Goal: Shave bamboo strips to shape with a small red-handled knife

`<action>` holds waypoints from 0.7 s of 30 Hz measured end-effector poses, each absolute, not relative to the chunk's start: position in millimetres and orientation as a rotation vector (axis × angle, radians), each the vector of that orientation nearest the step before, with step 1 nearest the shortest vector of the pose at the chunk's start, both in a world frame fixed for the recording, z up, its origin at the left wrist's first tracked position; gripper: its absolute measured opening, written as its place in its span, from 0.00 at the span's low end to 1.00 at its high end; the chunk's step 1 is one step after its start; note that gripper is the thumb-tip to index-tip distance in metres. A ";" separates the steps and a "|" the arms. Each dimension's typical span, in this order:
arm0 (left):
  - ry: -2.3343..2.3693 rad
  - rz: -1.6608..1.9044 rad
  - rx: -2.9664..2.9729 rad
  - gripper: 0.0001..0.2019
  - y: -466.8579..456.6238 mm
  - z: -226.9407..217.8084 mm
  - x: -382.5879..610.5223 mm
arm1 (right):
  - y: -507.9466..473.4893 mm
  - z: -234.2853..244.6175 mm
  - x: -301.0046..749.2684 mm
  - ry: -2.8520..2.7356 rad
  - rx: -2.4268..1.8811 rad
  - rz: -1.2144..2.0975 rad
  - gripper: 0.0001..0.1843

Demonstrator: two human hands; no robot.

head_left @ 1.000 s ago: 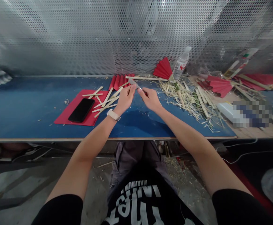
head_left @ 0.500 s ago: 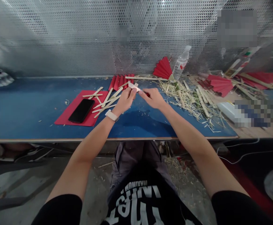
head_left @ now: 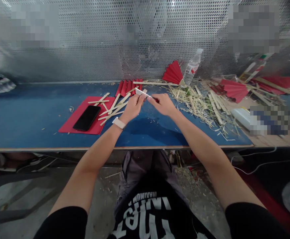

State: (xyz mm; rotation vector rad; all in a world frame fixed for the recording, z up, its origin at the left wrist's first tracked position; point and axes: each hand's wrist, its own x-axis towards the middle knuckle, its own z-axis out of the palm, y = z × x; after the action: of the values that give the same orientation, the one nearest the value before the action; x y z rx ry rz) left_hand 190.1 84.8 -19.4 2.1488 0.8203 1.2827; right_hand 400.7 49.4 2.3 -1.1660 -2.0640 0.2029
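My right hand (head_left: 163, 103) is closed around a knife, its dark-red handle mostly covered by the fingers. The knife's bright blade (head_left: 140, 92) points left across the fingertips of my left hand (head_left: 133, 107). Those left fingers pinch a short bamboo strip (head_left: 145, 90), whose pale end shows just behind the blade. Both hands almost meet above the blue tabletop (head_left: 145, 132). To the left of them, several cut bamboo strips (head_left: 113, 109) lie crossed over one another, some resting on red paper (head_left: 67, 124).
A black phone (head_left: 86, 118) lies on the red paper. Behind my hands is pleated red paper (head_left: 127, 87). Bamboo shavings (head_left: 197, 104), a red paper fan (head_left: 172, 73) and a water bottle (head_left: 192, 66) stand right of centre. A perforated metal panel (head_left: 85, 59) closes off the back.
The knife blade has turned, showing a narrower face now. Both hands stay in nearly the same place, and the things on the table have not moved.
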 end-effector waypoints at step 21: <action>0.850 1.460 2.162 0.37 83.4 -13.6 195.5 | 51.9 -8.6 387.8 -1.930 -1.140 0.219 0.35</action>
State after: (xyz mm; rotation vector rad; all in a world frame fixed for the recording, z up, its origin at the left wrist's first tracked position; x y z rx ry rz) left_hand 195.5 83.4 -13.6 2.1621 0.8504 1.4600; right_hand 387.8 51.9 -8.6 -1.1399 -1.9298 0.2189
